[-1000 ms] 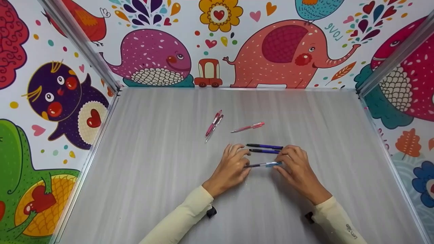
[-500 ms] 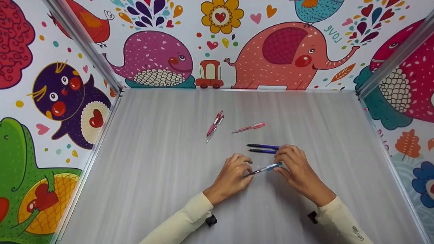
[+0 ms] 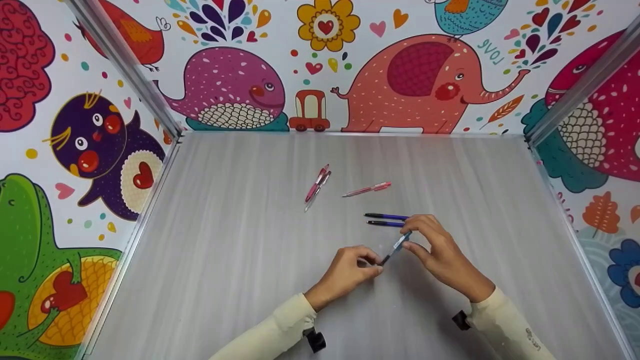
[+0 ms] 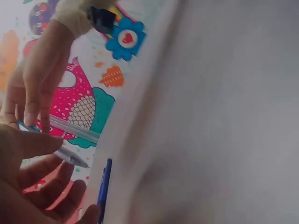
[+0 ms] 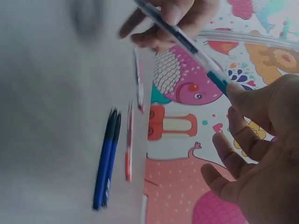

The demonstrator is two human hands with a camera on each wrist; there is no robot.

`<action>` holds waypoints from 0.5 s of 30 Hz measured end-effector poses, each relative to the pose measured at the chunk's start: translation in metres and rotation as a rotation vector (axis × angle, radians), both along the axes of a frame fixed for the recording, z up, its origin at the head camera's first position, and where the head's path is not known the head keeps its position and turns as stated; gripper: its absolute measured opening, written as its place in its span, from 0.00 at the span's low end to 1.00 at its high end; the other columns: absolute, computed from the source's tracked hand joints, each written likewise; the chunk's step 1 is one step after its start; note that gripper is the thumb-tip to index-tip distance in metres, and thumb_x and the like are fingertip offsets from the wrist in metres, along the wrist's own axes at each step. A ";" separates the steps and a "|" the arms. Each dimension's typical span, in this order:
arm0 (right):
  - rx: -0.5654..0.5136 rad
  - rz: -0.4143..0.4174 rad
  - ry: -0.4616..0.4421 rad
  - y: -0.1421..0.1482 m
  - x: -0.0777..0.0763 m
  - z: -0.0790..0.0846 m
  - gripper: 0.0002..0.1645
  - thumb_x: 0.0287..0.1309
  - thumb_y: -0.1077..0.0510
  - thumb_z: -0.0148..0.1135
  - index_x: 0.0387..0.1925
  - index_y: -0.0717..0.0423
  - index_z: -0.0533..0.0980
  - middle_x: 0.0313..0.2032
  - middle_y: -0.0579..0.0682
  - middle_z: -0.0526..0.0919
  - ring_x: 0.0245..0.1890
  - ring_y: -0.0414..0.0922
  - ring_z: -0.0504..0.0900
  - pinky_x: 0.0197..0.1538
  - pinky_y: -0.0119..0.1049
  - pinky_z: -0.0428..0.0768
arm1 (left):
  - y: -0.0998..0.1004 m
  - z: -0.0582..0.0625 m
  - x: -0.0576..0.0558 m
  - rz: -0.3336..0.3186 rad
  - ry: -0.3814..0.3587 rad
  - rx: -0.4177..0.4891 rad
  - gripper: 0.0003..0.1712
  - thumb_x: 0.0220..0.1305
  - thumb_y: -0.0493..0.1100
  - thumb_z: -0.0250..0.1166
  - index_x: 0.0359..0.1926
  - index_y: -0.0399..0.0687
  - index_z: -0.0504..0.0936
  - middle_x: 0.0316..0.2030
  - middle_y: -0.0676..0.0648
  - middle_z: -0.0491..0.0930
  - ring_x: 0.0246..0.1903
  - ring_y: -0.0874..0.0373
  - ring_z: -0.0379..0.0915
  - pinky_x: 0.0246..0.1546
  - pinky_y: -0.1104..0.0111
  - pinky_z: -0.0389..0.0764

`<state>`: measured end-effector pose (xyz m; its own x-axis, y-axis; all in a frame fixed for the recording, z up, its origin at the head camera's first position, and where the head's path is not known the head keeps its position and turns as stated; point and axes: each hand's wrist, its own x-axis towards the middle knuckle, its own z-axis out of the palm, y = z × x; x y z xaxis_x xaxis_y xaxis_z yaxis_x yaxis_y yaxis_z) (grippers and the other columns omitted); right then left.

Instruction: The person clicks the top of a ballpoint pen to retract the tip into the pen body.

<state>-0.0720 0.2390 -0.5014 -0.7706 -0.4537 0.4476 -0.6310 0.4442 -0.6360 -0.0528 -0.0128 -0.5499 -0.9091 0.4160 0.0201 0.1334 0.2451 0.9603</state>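
Note:
A clear-barrelled pen (image 3: 398, 244) with a teal end and a dark grip slants between the two hands, raised off the table. My left hand (image 3: 350, 270) pinches its dark end between thumb and fingers. At the teal end, my right hand (image 3: 440, 255) holds it with thumb and forefinger, the other fingers spread in the right wrist view. Just beyond the right fingers lie two blue pens with black ends, a far one (image 3: 385, 216) and a near one (image 3: 384, 223). Their right ends are hidden behind that hand in the head view.
A pink pen (image 3: 367, 189) lies alone farther back. To its left, a red-pink pen (image 3: 316, 184) and a clear one (image 3: 317, 192) lie side by side. Printed cartoon walls and metal rails (image 3: 350, 133) bound the grey table (image 3: 225, 225).
The pen between the hands has swung from nearly level to a steep slant, its teal end now farther from me. My left hand has shifted right and nearer the front.

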 end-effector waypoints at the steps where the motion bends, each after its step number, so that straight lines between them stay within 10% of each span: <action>1: -0.038 -0.001 -0.045 0.000 0.001 0.000 0.29 0.57 0.77 0.76 0.54 0.50 0.81 0.58 0.46 0.83 0.63 0.50 0.80 0.70 0.23 0.70 | 0.000 0.001 0.001 0.003 -0.072 0.052 0.05 0.69 0.36 0.76 0.44 0.40 0.93 0.40 0.56 0.89 0.45 0.62 0.84 0.50 0.67 0.84; 6: -0.204 -0.001 -0.232 -0.002 0.002 0.002 0.26 0.66 0.74 0.72 0.60 0.51 0.82 0.58 0.49 0.84 0.62 0.48 0.83 0.69 0.28 0.76 | 0.000 0.007 0.003 0.009 -0.313 0.238 0.08 0.69 0.37 0.76 0.45 0.38 0.93 0.39 0.52 0.89 0.39 0.62 0.80 0.41 0.66 0.81; 15: -0.372 -0.065 -0.390 -0.011 0.003 0.000 0.22 0.73 0.71 0.68 0.64 0.58 0.82 0.60 0.56 0.85 0.61 0.48 0.84 0.66 0.34 0.81 | 0.001 0.012 0.005 -0.017 -0.461 0.369 0.13 0.69 0.34 0.74 0.50 0.29 0.88 0.38 0.52 0.88 0.38 0.61 0.81 0.41 0.66 0.83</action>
